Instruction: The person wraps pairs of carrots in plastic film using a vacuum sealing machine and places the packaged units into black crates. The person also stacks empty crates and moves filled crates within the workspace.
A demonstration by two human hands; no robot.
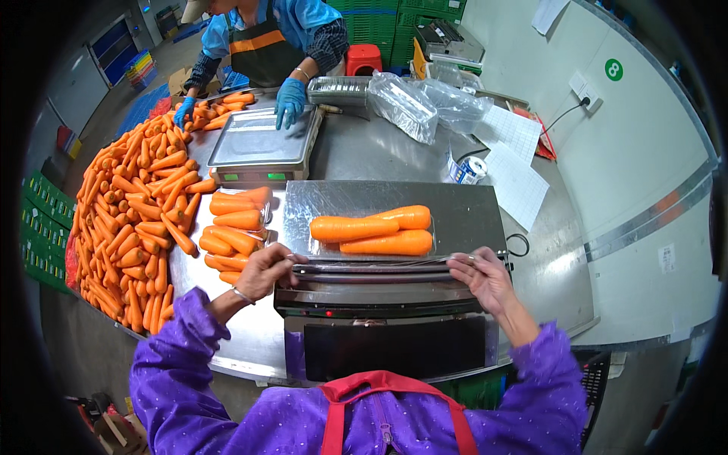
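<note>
With its fingers pinched, my left hand grips the left end of a clear plastic film at the front edge of a wrapping machine's metal plate. The film's right end is pinched in my right hand. Behind the film, several large carrots lie side by side in a clear tray on the plate. More trays of carrots stand left of the plate, close to my left hand.
A big heap of carrots covers the table's left side. Beyond the plate stands a weighing scale, where a co-worker's gloved hand hovers or rests. Bagged clear trays, a label roll and paper sheets lie at the back right.
</note>
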